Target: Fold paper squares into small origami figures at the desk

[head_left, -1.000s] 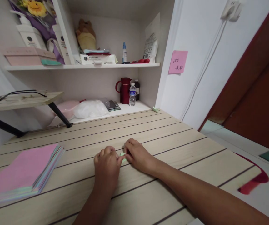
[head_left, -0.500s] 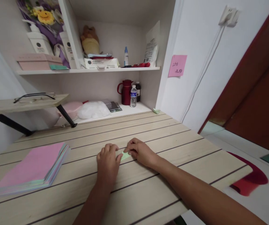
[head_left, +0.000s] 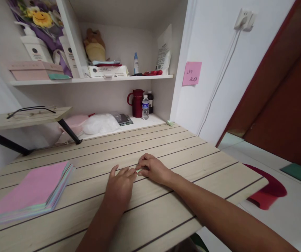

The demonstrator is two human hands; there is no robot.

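Observation:
A small piece of green paper (head_left: pixel 139 171) is at the middle of the table, mostly covered by my fingers. My right hand (head_left: pixel 153 168) pinches it from the right with thumb and curled fingers. From the left, my left hand (head_left: pixel 120 182) has its fingers bent over the paper's other side, palm down, one finger lifted. The two hands' fingertips nearly meet. To the left lies a thick stack of coloured paper (head_left: pixel 35 189), pink on top. A small folded green paper (head_left: pixel 170 123) rests at the table's far edge.
The striped wooden table (head_left: pixel 166 210) reaches back to a white shelf (head_left: pixel 92 80). A red jug (head_left: pixel 137 103) and a water bottle (head_left: pixel 145 107) stand there. A raised wooden stand (head_left: pixel 48 117) carries glasses. A red stool (head_left: pixel 269 185) is beside the table's right edge.
My left hand has turned and its fingers now reach over the green paper, hiding most of it. My right hand stays pinched on it. The view has shifted slightly right.

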